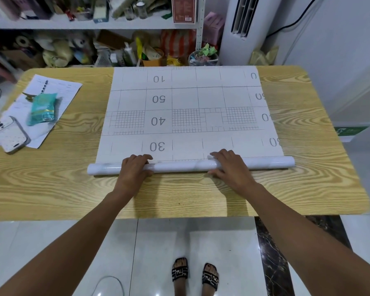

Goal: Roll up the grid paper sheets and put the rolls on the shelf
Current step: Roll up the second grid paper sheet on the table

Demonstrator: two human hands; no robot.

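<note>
Left grip [135,167] and right grip [231,168] each curl round the roll [181,165], which lies across the wooden surface [73,189]. Beyond the roll, the unrolled grid paper sheet [186,99] lies flat. A phone [10,133] lies well left of it.

Your wood-grain table [179,195] carries a grid sheet [186,116], its near end rolled, across the middle, and loose papers [58,88] near your left edge
</note>
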